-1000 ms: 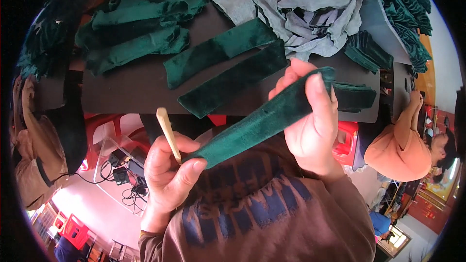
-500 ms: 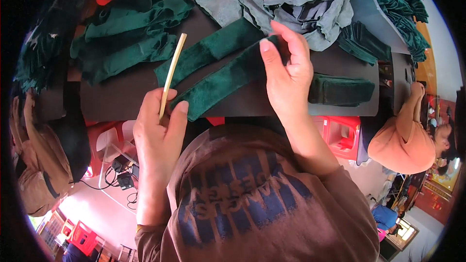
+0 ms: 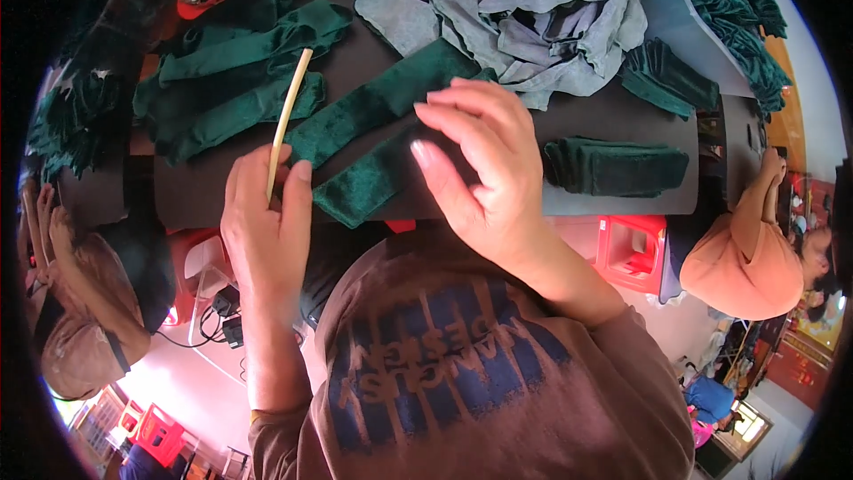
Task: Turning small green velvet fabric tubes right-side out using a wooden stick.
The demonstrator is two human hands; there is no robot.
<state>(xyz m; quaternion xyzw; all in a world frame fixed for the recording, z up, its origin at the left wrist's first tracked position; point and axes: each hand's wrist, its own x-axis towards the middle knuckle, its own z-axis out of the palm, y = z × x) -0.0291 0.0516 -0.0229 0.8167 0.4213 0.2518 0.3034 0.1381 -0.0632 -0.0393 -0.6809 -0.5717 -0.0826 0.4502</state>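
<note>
Pressing down with spread, open fingers, your right hand (image 3: 484, 173) flattens a dark green velvet strip (image 3: 373, 180) on the black table (image 3: 613, 116). Just beside it, your left hand (image 3: 267, 222) pinches a thin wooden stick (image 3: 289, 120) upright. Keep the strip's near end flat beside that stick.

grey cloth heap (image 3: 533, 9) | red stool (image 3: 633, 251) (under table) | folded green stack (image 3: 615, 167)

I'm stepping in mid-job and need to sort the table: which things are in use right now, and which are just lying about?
In use:
- thin wooden stick, held in the left hand
- dark green velvet strip, under the right hand

Lying about:
- second green strip beside it
- folded green stack
- grey fabric heap
- loose green pieces
- red stool
</note>
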